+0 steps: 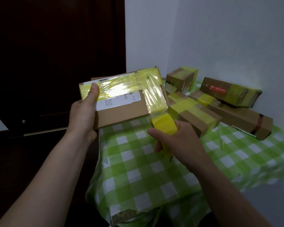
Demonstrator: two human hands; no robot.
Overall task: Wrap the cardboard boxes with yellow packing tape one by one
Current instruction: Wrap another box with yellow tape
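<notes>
While my left hand grips the flat brown cardboard box by its left end, thumb pressed on the taped top, the box hangs tilted over the left edge of the green-and-white checked tablecloth. Box shut; contents not visible. Glossy yellow tape covers its far half and right end, overlapping a white shipping label. My right hand curls round the roll of yellow packing tape, just below the box's near right corner. A thin strip runs from roll to that corner. Beyond the roll, several closed, yellow-banded cardboard boxes lie on the cloth near the white wall.
</notes>
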